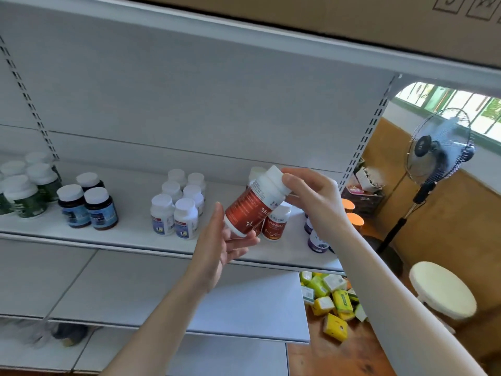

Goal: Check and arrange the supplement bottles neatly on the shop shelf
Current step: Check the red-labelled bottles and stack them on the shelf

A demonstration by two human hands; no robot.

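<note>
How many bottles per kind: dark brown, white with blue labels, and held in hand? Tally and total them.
Dark brown bottles: 3
White bottles with blue labels: 6
Red-labelled bottle gripped by the right hand: 1
Total: 10

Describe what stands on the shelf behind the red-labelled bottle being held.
A second red-labelled bottle stands upright on the shelf behind the held bottle, and a white cap shows further back. It covers part of both; anything else there is hidden.

Purple jars (316, 242) (partly hidden)
</note>
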